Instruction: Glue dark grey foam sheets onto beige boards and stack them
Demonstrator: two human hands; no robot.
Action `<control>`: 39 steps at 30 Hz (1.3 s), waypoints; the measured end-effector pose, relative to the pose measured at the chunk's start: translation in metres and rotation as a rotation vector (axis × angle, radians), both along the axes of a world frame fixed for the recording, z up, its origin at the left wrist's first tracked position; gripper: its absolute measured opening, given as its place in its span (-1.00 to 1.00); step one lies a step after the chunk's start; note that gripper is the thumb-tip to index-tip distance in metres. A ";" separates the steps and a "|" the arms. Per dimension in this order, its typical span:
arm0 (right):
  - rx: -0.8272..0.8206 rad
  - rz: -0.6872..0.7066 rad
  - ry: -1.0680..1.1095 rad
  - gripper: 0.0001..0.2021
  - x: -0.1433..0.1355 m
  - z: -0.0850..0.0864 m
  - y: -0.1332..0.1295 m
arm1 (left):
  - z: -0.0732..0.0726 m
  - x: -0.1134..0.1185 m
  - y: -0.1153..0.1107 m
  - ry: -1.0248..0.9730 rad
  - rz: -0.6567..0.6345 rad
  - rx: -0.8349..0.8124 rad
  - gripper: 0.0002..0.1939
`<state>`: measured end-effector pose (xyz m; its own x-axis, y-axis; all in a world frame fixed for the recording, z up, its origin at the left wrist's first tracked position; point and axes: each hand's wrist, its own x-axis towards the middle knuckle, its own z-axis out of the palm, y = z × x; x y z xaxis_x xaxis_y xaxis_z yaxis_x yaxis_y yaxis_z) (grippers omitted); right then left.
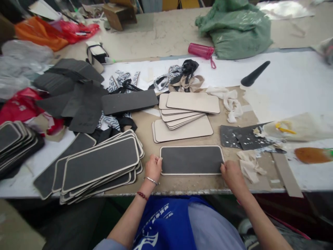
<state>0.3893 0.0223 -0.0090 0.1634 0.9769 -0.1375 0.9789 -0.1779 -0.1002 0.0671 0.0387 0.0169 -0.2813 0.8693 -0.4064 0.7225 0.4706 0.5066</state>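
Observation:
A dark grey rectangular panel with a beige edge (pixel 191 160) lies at the table's front, its corners rounded. My left hand (pixel 153 167) pinches its left end, fingers closed on the edge. At the right end, my right hand (pixel 232 172) is closed on the panel's edge, most fingers curled out of sight. Just beyond the panel sits a fanned stack of beige panels (pixel 192 103). To the left of my left hand is a slanting pile of edged grey panels (pixel 100 163).
Plain grey pieces (pixel 130 102) lie behind the pile, near patterned straps (pixel 169 78). On the right are glue-spotted dark strips (pixel 230 136), beige scraps (pixel 249 166) and an orange-brown bottle-shaped item (pixel 310 155). A pink bottle (pixel 201 51) and green sack (pixel 238 31) stand farther back.

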 end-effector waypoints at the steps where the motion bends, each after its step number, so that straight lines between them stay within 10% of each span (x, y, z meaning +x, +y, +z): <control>1: -0.003 0.007 0.000 -0.82 0.002 -0.003 0.000 | -0.001 0.000 -0.005 0.029 0.018 0.060 -0.90; 11: -0.091 -0.061 -0.067 -0.84 -0.014 0.017 0.003 | -0.004 0.074 -0.014 0.226 -0.711 0.537 -0.55; 24: 0.118 -0.077 -0.058 -0.83 -0.035 0.028 0.001 | -0.027 0.055 0.011 0.303 -0.780 0.493 -0.44; 32: 0.196 0.489 0.404 -0.33 -0.147 0.016 0.020 | -0.038 0.050 0.010 0.350 -0.859 0.489 -0.40; 39: 0.171 0.528 0.366 -0.31 -0.125 0.005 0.023 | -0.034 0.052 0.011 0.361 -0.852 0.485 -0.39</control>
